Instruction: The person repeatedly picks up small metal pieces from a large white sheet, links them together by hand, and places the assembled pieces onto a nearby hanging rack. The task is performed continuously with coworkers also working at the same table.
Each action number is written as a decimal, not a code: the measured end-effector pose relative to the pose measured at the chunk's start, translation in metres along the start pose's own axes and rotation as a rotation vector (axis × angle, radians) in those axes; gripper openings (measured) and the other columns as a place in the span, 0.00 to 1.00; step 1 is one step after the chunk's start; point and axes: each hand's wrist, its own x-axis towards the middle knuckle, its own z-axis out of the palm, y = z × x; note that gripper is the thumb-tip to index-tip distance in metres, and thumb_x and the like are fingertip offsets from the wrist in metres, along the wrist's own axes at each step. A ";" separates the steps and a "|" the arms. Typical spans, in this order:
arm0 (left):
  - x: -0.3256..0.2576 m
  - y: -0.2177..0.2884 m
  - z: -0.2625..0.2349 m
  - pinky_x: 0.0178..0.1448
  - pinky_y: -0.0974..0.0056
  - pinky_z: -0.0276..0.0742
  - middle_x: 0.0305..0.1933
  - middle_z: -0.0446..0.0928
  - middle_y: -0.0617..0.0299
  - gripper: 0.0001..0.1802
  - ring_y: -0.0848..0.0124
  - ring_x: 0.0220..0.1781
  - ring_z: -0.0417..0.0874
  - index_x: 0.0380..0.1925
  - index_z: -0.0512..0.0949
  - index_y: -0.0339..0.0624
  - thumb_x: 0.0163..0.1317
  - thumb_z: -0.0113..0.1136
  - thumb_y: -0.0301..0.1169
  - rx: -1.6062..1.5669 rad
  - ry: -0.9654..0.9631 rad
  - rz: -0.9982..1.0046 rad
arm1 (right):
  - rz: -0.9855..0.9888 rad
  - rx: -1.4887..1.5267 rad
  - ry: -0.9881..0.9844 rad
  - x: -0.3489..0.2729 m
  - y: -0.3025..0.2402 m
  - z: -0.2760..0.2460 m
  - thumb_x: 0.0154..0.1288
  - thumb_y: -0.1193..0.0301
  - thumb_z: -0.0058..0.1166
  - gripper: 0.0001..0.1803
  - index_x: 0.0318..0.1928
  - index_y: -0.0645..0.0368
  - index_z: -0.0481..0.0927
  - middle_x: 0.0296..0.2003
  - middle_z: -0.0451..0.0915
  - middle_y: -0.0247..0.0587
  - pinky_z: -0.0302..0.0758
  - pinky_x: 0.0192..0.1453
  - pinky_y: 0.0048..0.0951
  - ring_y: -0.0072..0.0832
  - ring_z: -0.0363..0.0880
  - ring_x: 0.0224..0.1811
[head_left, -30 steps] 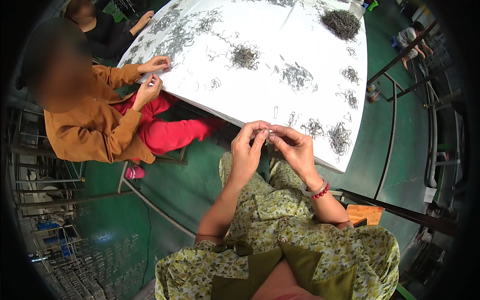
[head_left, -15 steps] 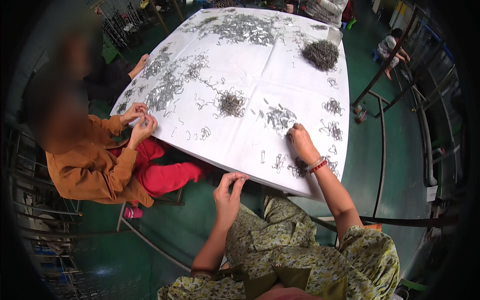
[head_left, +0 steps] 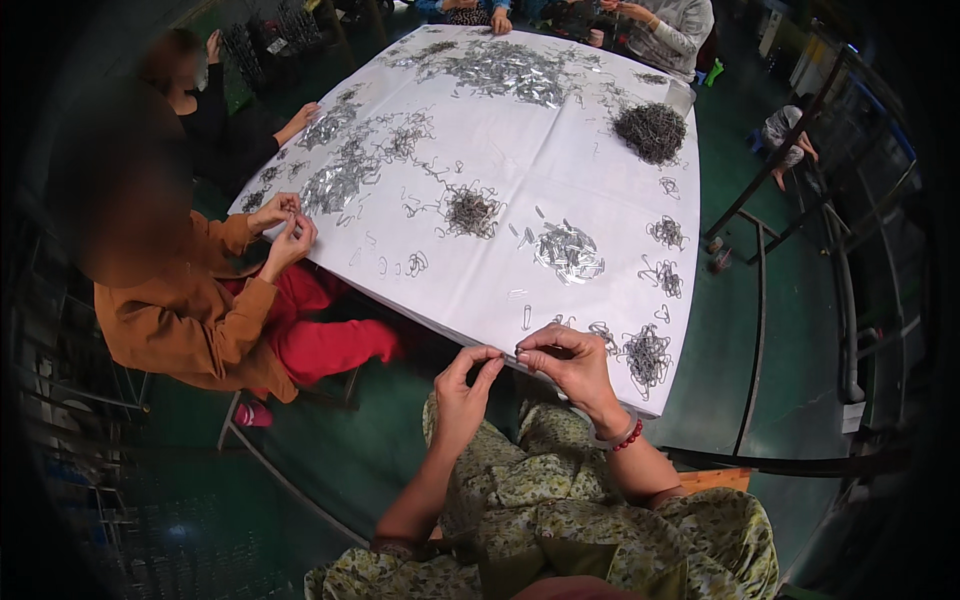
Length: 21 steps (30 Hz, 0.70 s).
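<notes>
Over the near edge of the white-covered table (head_left: 480,290), my left hand (head_left: 468,392) and my right hand (head_left: 572,366) face each other, nearly touching. Thumb and finger are pinched together on each; what they hold is too small to make out. Just right of my right hand lies a heap of bent dark wire pieces (head_left: 648,358). Smaller clusters of wire pieces (head_left: 602,334) are partly hidden behind that hand. Beyond my hands is a loose pile of small shiny flat strips (head_left: 567,252). One long wire loop (head_left: 527,317) lies near my fingers.
A dense wire heap (head_left: 650,133) sits at the far right beside a clear cup (head_left: 680,96). Another wire pile (head_left: 470,212) is mid-table. At left, a person in a brown jacket (head_left: 190,330) works with both hands. More people sit around the far side. Metal rails (head_left: 770,300) stand at right.
My right hand has come back from the strip pile to the near edge, beside my left hand. The left hand stays pinched in about the same place.
</notes>
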 end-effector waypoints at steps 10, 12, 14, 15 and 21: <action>-0.003 0.016 -0.001 0.40 0.70 0.74 0.33 0.79 0.59 0.06 0.74 0.36 0.79 0.34 0.77 0.34 0.57 0.59 0.24 0.111 -0.135 0.011 | 0.007 0.079 0.002 -0.006 0.000 0.004 0.54 0.82 0.58 0.05 0.34 0.67 0.81 0.31 0.78 0.37 0.73 0.32 0.17 0.18 0.75 0.28; -0.002 0.014 -0.003 0.41 0.72 0.74 0.32 0.80 0.62 0.05 0.78 0.36 0.78 0.33 0.78 0.36 0.57 0.59 0.24 0.105 -0.156 0.017 | 0.037 0.032 -0.001 -0.007 -0.002 0.006 0.54 0.82 0.59 0.05 0.34 0.66 0.81 0.28 0.79 0.35 0.72 0.30 0.16 0.16 0.75 0.27; -0.001 0.010 -0.012 0.46 0.71 0.73 0.40 0.79 0.59 0.10 0.75 0.42 0.78 0.39 0.76 0.35 0.57 0.59 0.23 0.122 -0.232 0.004 | 0.089 -0.004 -0.004 -0.010 0.000 0.005 0.55 0.81 0.59 0.05 0.34 0.66 0.81 0.27 0.80 0.35 0.71 0.29 0.15 0.15 0.75 0.26; 0.002 0.007 -0.014 0.48 0.70 0.73 0.42 0.78 0.59 0.12 0.74 0.44 0.77 0.42 0.76 0.34 0.57 0.59 0.23 0.102 -0.232 0.049 | 0.073 0.008 -0.001 -0.010 0.002 0.005 0.55 0.81 0.58 0.05 0.34 0.66 0.81 0.27 0.80 0.34 0.72 0.30 0.15 0.15 0.76 0.27; 0.099 -0.017 -0.043 0.44 0.64 0.72 0.41 0.79 0.53 0.11 0.65 0.43 0.79 0.41 0.78 0.38 0.57 0.57 0.25 0.326 -0.092 0.021 | 0.148 -0.041 -0.021 -0.012 -0.004 0.003 0.56 0.80 0.58 0.04 0.34 0.66 0.80 0.28 0.81 0.35 0.73 0.34 0.15 0.16 0.78 0.31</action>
